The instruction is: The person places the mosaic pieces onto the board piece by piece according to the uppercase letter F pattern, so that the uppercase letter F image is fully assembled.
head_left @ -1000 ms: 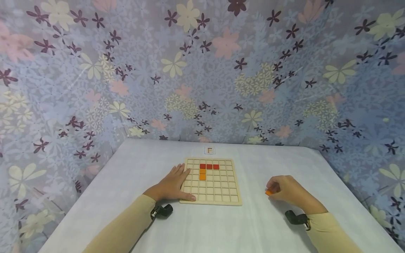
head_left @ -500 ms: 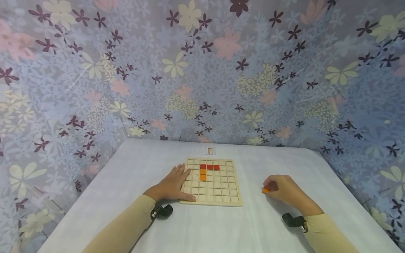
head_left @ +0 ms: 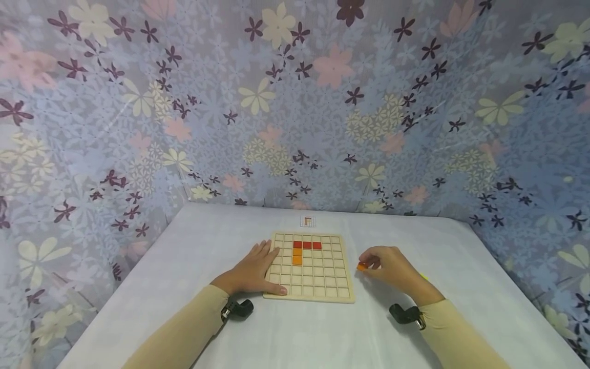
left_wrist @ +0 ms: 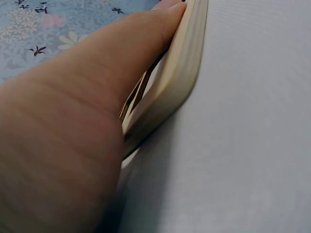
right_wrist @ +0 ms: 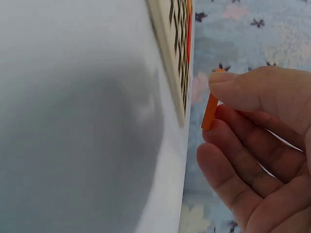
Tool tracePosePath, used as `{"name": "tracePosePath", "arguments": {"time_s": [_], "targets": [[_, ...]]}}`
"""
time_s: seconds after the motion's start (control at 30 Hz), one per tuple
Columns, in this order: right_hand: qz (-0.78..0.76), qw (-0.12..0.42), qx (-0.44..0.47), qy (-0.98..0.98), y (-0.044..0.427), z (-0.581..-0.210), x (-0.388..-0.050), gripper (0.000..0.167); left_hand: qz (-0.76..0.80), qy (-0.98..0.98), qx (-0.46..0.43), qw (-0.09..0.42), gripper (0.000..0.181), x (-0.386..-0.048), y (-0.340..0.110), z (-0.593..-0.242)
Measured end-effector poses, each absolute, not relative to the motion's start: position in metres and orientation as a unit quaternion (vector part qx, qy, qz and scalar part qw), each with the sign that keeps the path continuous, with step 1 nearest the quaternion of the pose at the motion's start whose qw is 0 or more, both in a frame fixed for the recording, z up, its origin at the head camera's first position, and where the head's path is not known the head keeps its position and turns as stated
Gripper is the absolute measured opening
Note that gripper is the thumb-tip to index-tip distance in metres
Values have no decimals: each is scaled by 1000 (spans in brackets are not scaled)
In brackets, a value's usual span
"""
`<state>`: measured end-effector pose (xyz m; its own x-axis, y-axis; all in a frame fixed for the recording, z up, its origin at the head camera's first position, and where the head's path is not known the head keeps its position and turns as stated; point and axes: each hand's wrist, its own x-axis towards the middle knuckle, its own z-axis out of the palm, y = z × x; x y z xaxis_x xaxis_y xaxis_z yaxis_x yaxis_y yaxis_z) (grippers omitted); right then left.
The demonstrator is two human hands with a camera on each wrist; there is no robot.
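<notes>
A wooden grid board (head_left: 318, 281) lies on the table, with three red tiles (head_left: 307, 245) in a row and two orange tiles (head_left: 297, 256) below the leftmost one. My left hand (head_left: 249, 270) rests with spread fingers on the board's left edge, its thumb on the near left corner; the left wrist view shows the thumb (left_wrist: 141, 36) along the rim (left_wrist: 187, 63). Just right of the board, my right hand (head_left: 392, 269) pinches an orange tile (head_left: 362, 266). In the right wrist view that tile (right_wrist: 210, 110) is edge-on between thumb and fingers of the hand (right_wrist: 267, 136).
A small printed card (head_left: 308, 221) with a grid pattern lies beyond the board. Something yellow (head_left: 423, 276) shows on the table behind my right wrist. A flowered cloth (head_left: 295, 102) stands behind the white-covered table (head_left: 221, 225).
My right hand has moved left toward the board with the orange tile in its fingers, and the yellow thing has come into view behind it. My left hand stays on the board.
</notes>
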<state>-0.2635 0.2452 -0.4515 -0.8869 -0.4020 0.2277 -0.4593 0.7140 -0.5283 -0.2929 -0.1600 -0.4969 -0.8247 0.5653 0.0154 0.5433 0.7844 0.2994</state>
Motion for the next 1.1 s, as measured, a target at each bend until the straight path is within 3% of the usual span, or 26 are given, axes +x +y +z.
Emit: {"name": "tracePosePath", "arguments": {"time_s": [0.57,1.1], "targets": [[332,10,319,-888,150,-454,-286,21,146,943,297,40,131,-293,-160,-494],[304,4,352,-885,107,-459,-294,21,154,941,298,43,129,-291,-160,-493]]}}
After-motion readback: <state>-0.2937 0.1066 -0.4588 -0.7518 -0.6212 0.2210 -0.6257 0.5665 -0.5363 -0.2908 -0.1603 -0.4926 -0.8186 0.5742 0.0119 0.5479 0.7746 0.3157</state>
